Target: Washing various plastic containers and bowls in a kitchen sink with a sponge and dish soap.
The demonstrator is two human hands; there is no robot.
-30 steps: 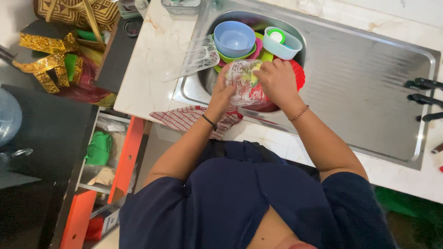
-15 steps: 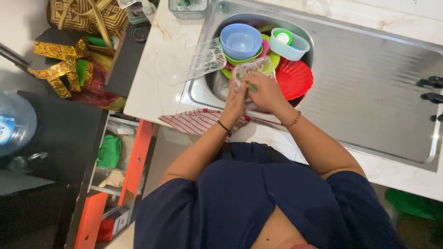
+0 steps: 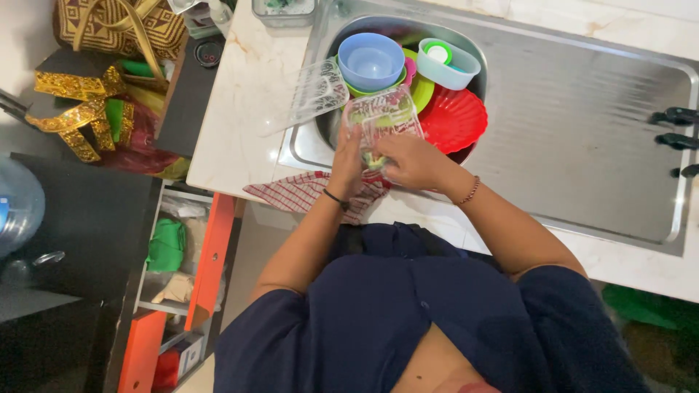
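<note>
A clear plastic container (image 3: 382, 116) is held over the near rim of the steel sink (image 3: 306, 142). My left hand (image 3: 348, 161) grips its lower left side. My right hand (image 3: 413, 161) is closed at its lower right, with something green just visible between my hands. Behind it the sink basin holds a blue bowl (image 3: 371, 60), a green plate (image 3: 422, 89), a red ribbed plate (image 3: 455, 118) and a pale green tub (image 3: 449, 63). A clear patterned lid (image 3: 317, 91) leans on the sink's left rim.
A red checked cloth (image 3: 302, 193) hangs over the counter's front edge. The steel drainboard (image 3: 582, 138) stretches right, with black handles (image 3: 677, 138) at its far edge. A woven bag (image 3: 120, 25) and gold ribbons (image 3: 76, 109) sit left; an orange shelf unit (image 3: 207, 266) stands below.
Both hands drew the clear container back from over the red plate toward the sink's near rim, and it now stands more upright. The view shifted slightly.
</note>
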